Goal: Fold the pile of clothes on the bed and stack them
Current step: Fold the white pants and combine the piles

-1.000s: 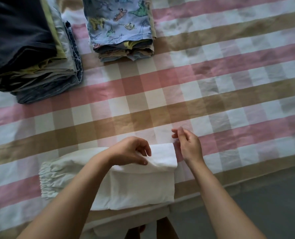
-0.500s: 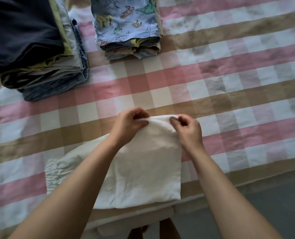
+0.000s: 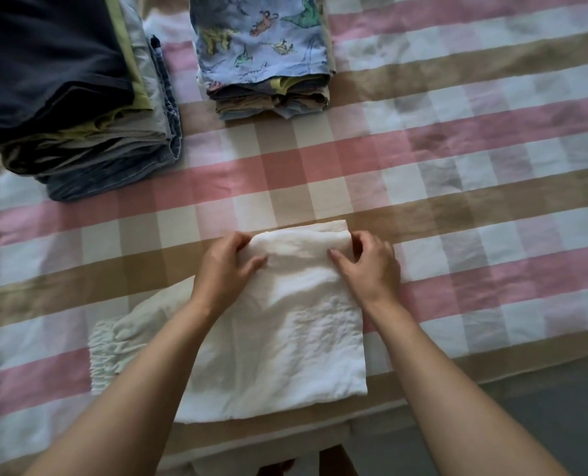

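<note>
A white garment [image 3: 279, 341] lies partly folded on the checked bedspread [image 3: 457, 187] near the bed's front edge; its elastic waistband [image 3: 102, 355] sticks out at the left. My left hand [image 3: 227, 266] grips the left far corner of the folded layer. My right hand [image 3: 368, 266] pinches the right far corner. Both hands hold that far edge low, on or just above the bed. Two finished stacks stand at the back: a big one topped by a dark garment [image 3: 45, 63] at the left, a smaller one topped by dinosaur-print cloth [image 3: 261, 39] in the middle.
The bed's front edge [image 3: 491, 372] runs along the bottom right, with grey floor [image 3: 543, 424] beyond it. My forearms cover part of the white garment. The bedspread stretches flat to the right of the stacks.
Both hands took the near flap of the white garment and carried it away from me, spreading it flat and longer over the bed. The view has shifted slightly toward the stacks.
</note>
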`<state>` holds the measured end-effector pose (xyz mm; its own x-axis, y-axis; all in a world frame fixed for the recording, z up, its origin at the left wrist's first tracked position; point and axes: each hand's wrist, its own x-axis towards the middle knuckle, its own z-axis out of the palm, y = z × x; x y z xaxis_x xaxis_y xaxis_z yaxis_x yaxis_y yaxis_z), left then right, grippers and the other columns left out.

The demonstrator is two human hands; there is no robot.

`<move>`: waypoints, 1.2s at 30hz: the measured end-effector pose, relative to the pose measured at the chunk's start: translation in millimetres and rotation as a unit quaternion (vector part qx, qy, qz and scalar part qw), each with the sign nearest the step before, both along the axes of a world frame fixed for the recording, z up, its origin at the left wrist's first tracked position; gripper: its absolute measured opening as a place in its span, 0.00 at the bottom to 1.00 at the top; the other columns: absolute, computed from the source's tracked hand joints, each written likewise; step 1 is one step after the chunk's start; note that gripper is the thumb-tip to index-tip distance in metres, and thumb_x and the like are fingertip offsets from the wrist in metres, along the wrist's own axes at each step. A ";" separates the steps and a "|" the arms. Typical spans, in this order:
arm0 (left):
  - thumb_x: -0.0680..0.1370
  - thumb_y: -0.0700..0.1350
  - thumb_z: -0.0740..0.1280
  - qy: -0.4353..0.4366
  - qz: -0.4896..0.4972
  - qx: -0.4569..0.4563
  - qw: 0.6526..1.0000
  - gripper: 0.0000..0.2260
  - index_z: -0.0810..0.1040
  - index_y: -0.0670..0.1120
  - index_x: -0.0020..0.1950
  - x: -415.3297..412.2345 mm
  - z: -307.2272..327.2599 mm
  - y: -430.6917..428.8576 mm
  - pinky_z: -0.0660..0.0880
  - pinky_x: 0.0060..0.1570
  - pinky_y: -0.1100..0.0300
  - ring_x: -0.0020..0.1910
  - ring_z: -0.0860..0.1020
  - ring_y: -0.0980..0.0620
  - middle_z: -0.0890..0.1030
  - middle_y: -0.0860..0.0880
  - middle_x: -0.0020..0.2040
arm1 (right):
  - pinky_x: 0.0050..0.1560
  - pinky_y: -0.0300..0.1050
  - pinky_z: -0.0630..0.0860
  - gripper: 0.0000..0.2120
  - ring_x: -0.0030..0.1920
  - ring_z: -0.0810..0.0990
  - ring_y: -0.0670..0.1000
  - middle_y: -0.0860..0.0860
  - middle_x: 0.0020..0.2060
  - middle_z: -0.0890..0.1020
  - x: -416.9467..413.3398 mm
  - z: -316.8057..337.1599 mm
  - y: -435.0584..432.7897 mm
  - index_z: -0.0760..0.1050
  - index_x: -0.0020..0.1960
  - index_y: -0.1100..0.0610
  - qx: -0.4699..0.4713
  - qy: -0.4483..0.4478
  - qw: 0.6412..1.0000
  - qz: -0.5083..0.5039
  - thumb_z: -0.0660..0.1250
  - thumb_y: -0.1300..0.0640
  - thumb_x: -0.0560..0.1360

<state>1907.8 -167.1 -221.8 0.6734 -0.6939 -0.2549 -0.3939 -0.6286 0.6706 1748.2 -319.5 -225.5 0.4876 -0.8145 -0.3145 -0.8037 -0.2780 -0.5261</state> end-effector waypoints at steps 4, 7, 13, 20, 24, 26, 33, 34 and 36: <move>0.71 0.37 0.70 -0.016 0.020 0.002 1.000 0.03 0.78 0.39 0.43 -0.9 -5.5 -1.7 0.69 0.38 0.57 0.40 0.76 0.45 0.80 0.45 0.39 | 0.49 0.52 0.74 0.09 0.50 0.77 0.55 0.52 0.46 0.82 12.9 -2.3 -7.7 0.78 0.48 0.55 0.018 -0.028 0.997 -0.062 0.68 0.50 0.73; 0.73 0.38 0.69 -0.014 0.087 -0.025 0.996 0.02 0.78 0.41 0.45 5.6 -6.9 -6.8 0.70 0.40 0.59 0.40 0.75 0.50 0.79 0.47 0.40 | 0.49 0.50 0.74 0.10 0.51 0.77 0.55 0.53 0.49 0.81 18.6 -3.9 -12.9 0.77 0.51 0.55 -0.016 -0.014 0.998 -0.065 0.67 0.51 0.74; 0.75 0.37 0.66 -0.012 0.161 -0.017 0.987 0.03 0.78 0.41 0.47 26.0 -5.6 36.6 0.66 0.41 0.63 0.42 0.74 0.50 0.78 0.48 0.42 | 0.56 0.47 0.64 0.13 0.55 0.70 0.59 0.58 0.52 0.75 22.5 -2.3 -15.5 0.79 0.55 0.55 -0.093 -0.038 0.990 0.098 0.68 0.51 0.73; 0.75 0.46 0.67 -0.058 0.096 0.113 0.987 0.07 0.80 0.43 0.48 45.9 7.1 129.8 0.67 0.41 0.58 0.45 0.77 0.44 0.82 0.45 0.44 | 0.56 0.50 0.63 0.14 0.55 0.71 0.61 0.58 0.51 0.77 39.1 -3.6 -23.0 0.78 0.52 0.58 -0.082 0.026 0.984 0.154 0.70 0.51 0.71; 0.73 0.56 0.68 -0.029 -0.031 0.242 0.969 0.12 0.78 0.50 0.48 57.6 16.1 162.0 0.70 0.48 0.53 0.47 0.76 0.48 0.78 0.52 0.45 | 0.50 0.53 0.64 0.13 0.54 0.72 0.61 0.60 0.48 0.80 42.9 0.1 -23.2 0.78 0.49 0.61 -0.081 0.075 0.973 0.202 0.69 0.52 0.73; 0.73 0.55 0.68 -0.001 -0.026 0.233 0.972 0.10 0.77 0.49 0.44 61.9 18.2 160.7 0.69 0.43 0.54 0.45 0.76 0.47 0.79 0.50 0.42 | 0.44 0.53 0.66 0.12 0.48 0.76 0.63 0.64 0.42 0.80 47.1 7.2 -29.5 0.77 0.42 0.63 -0.074 0.040 0.978 0.193 0.67 0.53 0.74; 0.74 0.49 0.69 0.016 0.060 0.085 0.994 0.13 0.79 0.48 0.57 89.1 6.5 127.7 0.69 0.44 0.57 0.46 0.75 0.51 0.80 0.49 0.50 | 0.45 0.51 0.71 0.14 0.51 0.77 0.63 0.61 0.50 0.81 101.9 14.8 -48.7 0.78 0.51 0.58 -0.120 0.021 0.988 0.092 0.62 0.48 0.76; 0.73 0.50 0.70 0.008 0.071 0.087 0.994 0.14 0.79 0.48 0.57 90.0 3.1 125.5 0.67 0.44 0.58 0.45 0.75 0.51 0.79 0.48 0.50 | 0.49 0.52 0.72 0.13 0.54 0.76 0.62 0.60 0.52 0.80 108.0 13.1 -47.8 0.78 0.53 0.57 -0.117 0.033 0.989 0.089 0.62 0.49 0.76; 0.71 0.50 0.72 -0.018 0.119 0.092 0.988 0.16 0.78 0.44 0.55 87.3 -0.8 123.9 0.69 0.45 0.58 0.46 0.75 0.49 0.77 0.47 0.50 | 0.56 0.54 0.69 0.13 0.60 0.70 0.62 0.59 0.58 0.76 112.7 12.1 -38.6 0.76 0.59 0.55 -0.133 0.065 0.985 0.086 0.63 0.53 0.76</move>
<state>1995.1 -43.2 -222.5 0.8228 -0.4587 -0.3355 -0.2416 -0.8166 0.5242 1860.9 -358.1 -213.3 0.5956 -0.7850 -0.1701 -0.7881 -0.5303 -0.3125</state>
